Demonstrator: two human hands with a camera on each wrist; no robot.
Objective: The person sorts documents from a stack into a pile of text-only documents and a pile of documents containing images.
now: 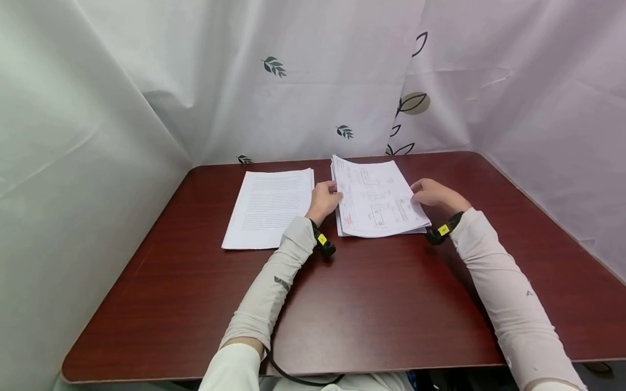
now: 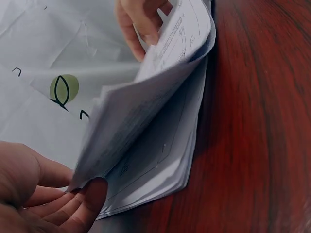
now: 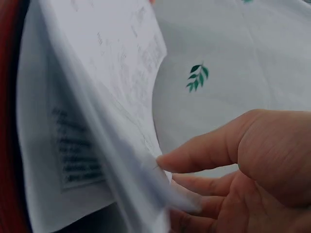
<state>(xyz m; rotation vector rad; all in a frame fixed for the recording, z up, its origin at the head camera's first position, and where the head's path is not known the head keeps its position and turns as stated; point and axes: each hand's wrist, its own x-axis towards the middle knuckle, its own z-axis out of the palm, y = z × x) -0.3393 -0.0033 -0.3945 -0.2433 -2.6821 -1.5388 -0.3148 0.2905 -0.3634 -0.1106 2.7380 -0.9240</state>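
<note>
A stack of printed papers with line drawings and a small red mark (image 1: 374,195) is between the two hands. At its left edge, my left hand (image 1: 324,201) pinches the upper sheets between thumb and fingers. My right hand (image 1: 437,195) pinches the same sheets by their right edge, thumb on top and fingers below. The upper sheets (image 2: 131,107) bow upward in the left wrist view, leaving a gap over the lower sheets (image 2: 167,165). In the right wrist view, a printed block of text (image 3: 75,150) shows beneath the raised edge, which is blurred.
Left of the drawings lies a neat stack of text pages (image 1: 274,209), close by my left wrist. Both stacks are on a dark red wooden table (image 1: 381,309). A pale curtain with leaf prints (image 1: 303,92) hangs behind the table's far edge. A black cable (image 1: 298,377) runs along my left arm.
</note>
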